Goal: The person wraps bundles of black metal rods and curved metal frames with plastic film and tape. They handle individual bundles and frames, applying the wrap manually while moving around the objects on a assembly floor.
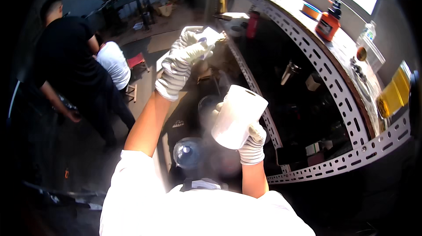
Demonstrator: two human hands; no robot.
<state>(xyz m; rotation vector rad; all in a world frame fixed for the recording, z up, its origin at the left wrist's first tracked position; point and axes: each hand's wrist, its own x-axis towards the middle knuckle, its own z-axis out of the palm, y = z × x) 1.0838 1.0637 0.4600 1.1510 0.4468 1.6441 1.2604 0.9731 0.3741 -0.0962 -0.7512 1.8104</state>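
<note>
White roll sits in the right hand while the left grips a pale bundle

White roll is at the centre of the frame, tilted, with a dark opening in its upper end. The gloved right hand holds it from below and the side; its fingers are curled round the body, with some tips showing at the roll's left edge. Above and to the left, the gloved left hand has its fingers closed on a pale bundle with a bluish patch; glare hides what it is.

Both things are off the bench, which runs down the right of the frame and carries an orange pump bottle. The step in hand looks like handling the two together, well apart for now. The next move seems to call for a steady right grip and a clear view of the bundle.
</note>
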